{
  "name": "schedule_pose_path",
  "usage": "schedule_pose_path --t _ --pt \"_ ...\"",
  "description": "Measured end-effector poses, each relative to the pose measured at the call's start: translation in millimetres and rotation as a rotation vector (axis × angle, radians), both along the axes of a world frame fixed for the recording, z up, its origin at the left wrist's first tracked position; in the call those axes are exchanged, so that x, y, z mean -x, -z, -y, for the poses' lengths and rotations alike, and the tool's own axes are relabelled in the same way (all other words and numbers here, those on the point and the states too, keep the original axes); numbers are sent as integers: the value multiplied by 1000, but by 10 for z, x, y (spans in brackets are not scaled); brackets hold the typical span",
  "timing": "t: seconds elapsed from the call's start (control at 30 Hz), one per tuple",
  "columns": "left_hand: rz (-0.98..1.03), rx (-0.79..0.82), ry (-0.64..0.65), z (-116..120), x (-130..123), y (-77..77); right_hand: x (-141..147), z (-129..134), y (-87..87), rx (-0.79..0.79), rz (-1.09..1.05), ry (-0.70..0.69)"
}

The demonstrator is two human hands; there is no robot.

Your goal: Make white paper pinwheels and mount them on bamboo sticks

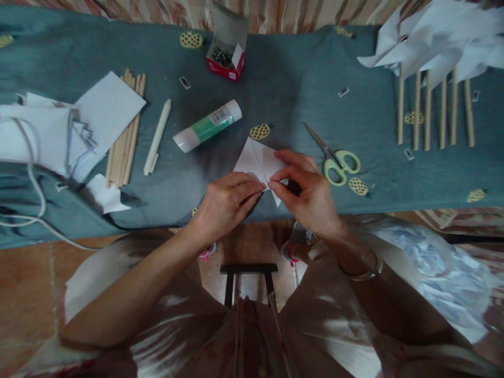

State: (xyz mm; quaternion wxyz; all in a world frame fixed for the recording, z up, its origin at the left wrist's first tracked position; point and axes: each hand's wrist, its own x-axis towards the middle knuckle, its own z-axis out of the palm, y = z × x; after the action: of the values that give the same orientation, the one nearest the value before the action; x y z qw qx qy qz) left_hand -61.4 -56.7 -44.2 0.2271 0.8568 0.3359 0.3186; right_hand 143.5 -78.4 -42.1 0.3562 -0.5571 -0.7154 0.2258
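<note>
A small white sheet of paper (254, 155) with cut slits and crease lines lies at the table's near edge, one corner pointing away from me. My left hand (230, 199) is closed on its lower left side, fingertips near the middle. On the right side, my right hand (307, 189) pinches the paper between thumb and fingers, its tips close to the left ones. A narrow pointed flap sticks out below the fingertips. Scissors (333, 156) with light green handles lie right of my right hand. Beyond my left hand rests a glue stick (208, 126) with a green label.
An opened red box (222, 68) of small metal pins stands at the back. Wooden sticks (128, 131), a white pen (158, 136) and stacked paper (39, 134) lie left, near a white cord (35, 184). Several paper pinwheels (429, 47) lie at the back right. A plastic bag (444, 273) sits below right.
</note>
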Motion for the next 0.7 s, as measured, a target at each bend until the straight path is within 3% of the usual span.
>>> schedule_pose_path --t 0.37,0.7 --pt "-8 86 14 -39 -13 -35 0 14 -18 -31 31 -20" --pt "15 62 12 -31 -13 -17 10 12 35 -46 47 -73"
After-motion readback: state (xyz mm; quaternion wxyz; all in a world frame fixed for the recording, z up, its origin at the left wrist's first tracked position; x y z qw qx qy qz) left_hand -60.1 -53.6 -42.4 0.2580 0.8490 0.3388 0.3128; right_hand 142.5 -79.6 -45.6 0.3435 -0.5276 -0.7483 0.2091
